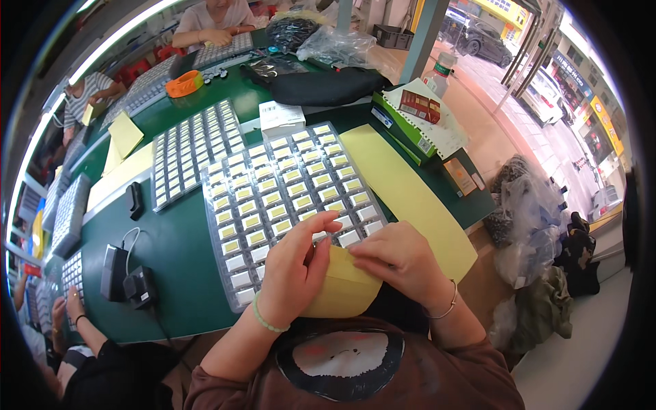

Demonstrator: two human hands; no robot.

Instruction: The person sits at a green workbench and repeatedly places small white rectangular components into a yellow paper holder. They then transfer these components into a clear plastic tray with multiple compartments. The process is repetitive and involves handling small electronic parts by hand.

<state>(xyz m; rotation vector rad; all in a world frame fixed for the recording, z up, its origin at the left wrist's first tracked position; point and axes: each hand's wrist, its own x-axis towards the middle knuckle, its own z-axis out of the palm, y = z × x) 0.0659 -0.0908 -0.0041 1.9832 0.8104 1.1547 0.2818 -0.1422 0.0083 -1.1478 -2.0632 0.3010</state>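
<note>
A yellow paper sheet [348,287], bent in a curve, is held close to my body. My left hand [294,263] grips its left side, thumb against the paper and index finger curved above. At the sheet's upper right edge, the fingertips of my right hand [403,260] are pinched together on it; anything small between them is hidden. Just beyond both hands lies a clear plastic tray [229,283] of small white square pieces. Most pieces in its far rows carry yellow rectangles, while several in the near rows are plain white.
Another filled tray [195,154] lies left of mine, and a long yellow sheet [410,198] right. Black power adapters [140,287], a white box [281,119], a green box [403,126] and an orange tape roll [184,83] are on the green table. Other people sit at the left and far side.
</note>
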